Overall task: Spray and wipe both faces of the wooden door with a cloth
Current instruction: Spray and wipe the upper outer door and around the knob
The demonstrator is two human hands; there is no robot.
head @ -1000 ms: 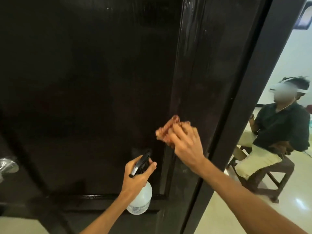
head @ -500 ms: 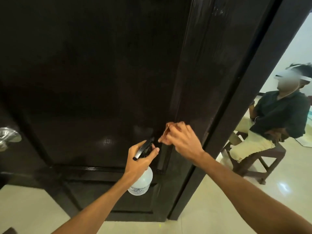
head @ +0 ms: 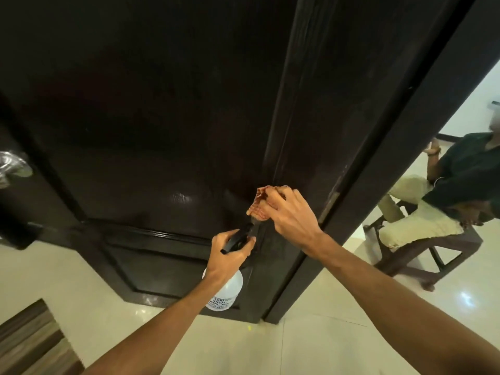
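The right grip (head: 289,212) is clenched on a cloth (head: 258,205), pressing it against the door (head: 162,104) near its right edge, low down. Just below, the left grip (head: 230,257) grasps a bottle (head: 226,292) by its black trigger head, nozzle near the cloth.

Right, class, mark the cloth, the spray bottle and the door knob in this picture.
cloth (head: 257,204): head view, the patterned fabric's middle.
spray bottle (head: 232,286): head view, white body above the label.
door knob (head: 13,167): head view, shiny metal face.
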